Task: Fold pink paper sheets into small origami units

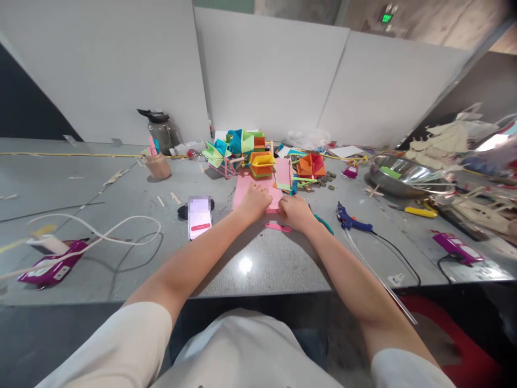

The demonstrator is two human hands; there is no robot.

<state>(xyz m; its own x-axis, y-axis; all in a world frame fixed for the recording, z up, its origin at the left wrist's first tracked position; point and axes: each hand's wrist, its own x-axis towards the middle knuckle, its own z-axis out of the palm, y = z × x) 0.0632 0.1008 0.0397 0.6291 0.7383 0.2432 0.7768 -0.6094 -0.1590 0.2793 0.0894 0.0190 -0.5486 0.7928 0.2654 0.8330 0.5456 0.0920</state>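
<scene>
Both my hands work at the near edge of a sheet of pink paper [244, 188] lying on the grey table. My left hand [255, 203] rests on the sheet with its fingers curled and pressed down. Close beside it, my right hand [297, 212] has its fingers closed at the paper's near right edge. Between them a narrow pink band shows along that edge, looking folded. Just below lies a slim pink tool [278, 227], its kind unclear. Green-handled scissors or pliers [323, 223] are partly hidden behind my right wrist.
Colourful folded-paper pieces [240, 143] stand behind the sheet. A phone [200, 218] lies left, with a stick cup [158, 166] and dark jug [160, 129] beyond. To the right are a blue glue gun [353, 220], yellow cutter [420, 212] and metal bowl [407, 183]; a white cable [121, 240] loops left.
</scene>
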